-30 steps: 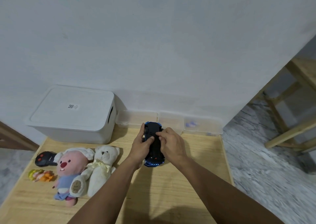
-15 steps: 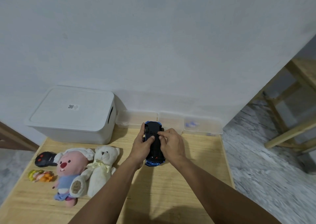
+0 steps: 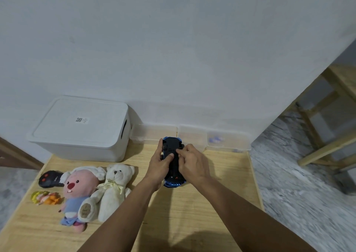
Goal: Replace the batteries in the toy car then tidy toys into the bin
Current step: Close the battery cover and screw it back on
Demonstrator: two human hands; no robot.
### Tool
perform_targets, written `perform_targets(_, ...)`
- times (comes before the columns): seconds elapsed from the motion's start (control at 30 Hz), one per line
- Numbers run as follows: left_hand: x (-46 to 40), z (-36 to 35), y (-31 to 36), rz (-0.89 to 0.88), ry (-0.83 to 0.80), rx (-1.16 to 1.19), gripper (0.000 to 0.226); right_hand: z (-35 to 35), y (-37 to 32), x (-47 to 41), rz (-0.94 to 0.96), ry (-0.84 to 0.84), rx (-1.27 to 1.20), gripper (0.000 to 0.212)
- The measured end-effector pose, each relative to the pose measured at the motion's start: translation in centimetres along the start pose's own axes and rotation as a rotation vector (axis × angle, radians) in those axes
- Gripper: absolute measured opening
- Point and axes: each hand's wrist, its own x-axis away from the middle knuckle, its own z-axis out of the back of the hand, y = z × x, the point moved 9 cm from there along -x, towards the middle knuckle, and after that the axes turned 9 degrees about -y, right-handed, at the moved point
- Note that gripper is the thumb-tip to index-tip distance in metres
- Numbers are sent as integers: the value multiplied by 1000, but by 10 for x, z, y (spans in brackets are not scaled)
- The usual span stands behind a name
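Toy car [image 3: 173, 167] sat flipped, black underside up, blue body edge showing at its near end, held just above the wooden table [image 3: 192, 213] at roughly table center. Left hand [image 3: 160, 164] wrapped the car's 9 o'clock side, fingers curled round the far edge and thumb pressed on the underside. Right hand [image 3: 193, 164] gripped the 3 o'clock side, fingers curled, fingertips [image 3: 178, 151] on the underside near the far end; couldn't tell what exactly they were working on. White lidded bin [image 3: 82, 130] stood at 10 o'clock from the car, against the wall, lid on. Row of clear plastic boxes [image 3: 192, 136] ran along the wall at 12 to 2 o'clock, just behind the car; the rightmost one held something bluish, too blurred to identify. At 8 to 9 o'clock from the car: white teddy bear [image 3: 113, 190] lying face up, pink plush [image 3: 79, 194] touching it on its 9 o'clock side, black remote [image 3: 50, 179] further out at 9 o'clock, small yellow-orange toy [image 3: 45, 197] just near of the remote. Wooden stool frame [image 3: 325, 128] stood on the floor at 3 o'clock, well apart from the table.
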Motion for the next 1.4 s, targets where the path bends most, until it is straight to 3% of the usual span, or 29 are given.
perform_targets(0.23, 0, -2, 0, 20, -23, 48, 70, 3, 9, -6, -81, -30, -208, 33)
perform_targets(0.47, -1, 0, 0, 69, -30, 122, 68, 23, 28, -12, -271, 3, -694, 34)
perform_targets(0.57, -2, 0, -1, 87, -26, 141, 65, 34, 33, -19, -285, 70, -789, 35)
perform_targets(0.73, -2, 0, -3, 100, -28, 173, 62, 53, 27, -25, -216, 163, -1050, 16)
perform_targets(0.97, -3, -2, 5, 16, -47, 98, 65, 61, 4, -30, -86, 123, -920, 7)
perform_targets(1.4, -6, 0, 11, -59, -20, 80, 54, 49, -3, -34, -63, 44, -771, 7)
